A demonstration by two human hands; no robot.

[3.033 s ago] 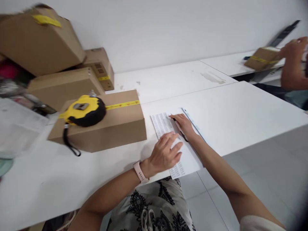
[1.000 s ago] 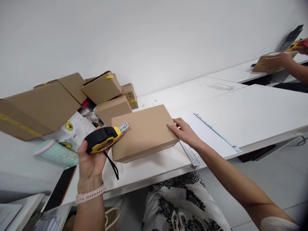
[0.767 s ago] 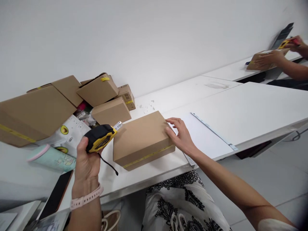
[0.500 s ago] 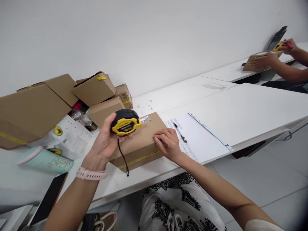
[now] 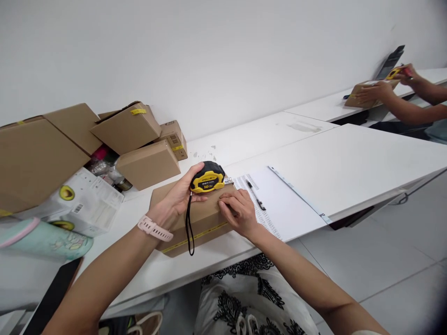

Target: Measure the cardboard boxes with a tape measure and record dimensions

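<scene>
With left hand [image 5: 185,190], gripping one round black-and-yellow plastic tape measure [image 5: 208,179], over the top of one long brown cardboard box [image 5: 207,221] on the white table [image 5: 349,172]. With right hand [image 5: 240,211], curling fingers in near the silver tip [image 5: 228,180] — cannot tell if pinching anything. To do this well, keep the tape measure straight, hold the box still and read from above. Count one thin black pen [image 5: 256,195] on the white papers [image 5: 289,204] — plus, at the left, at least four more brown cardboard boxes [image 5: 129,130], one white avocado-print carton [image 5: 94,200] and one mint-green bottle [image 5: 66,242].

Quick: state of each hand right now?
Left hand: closed around the tape measure.
Right hand: fingers curled at the cardboard box; grip cannot be told.
</scene>
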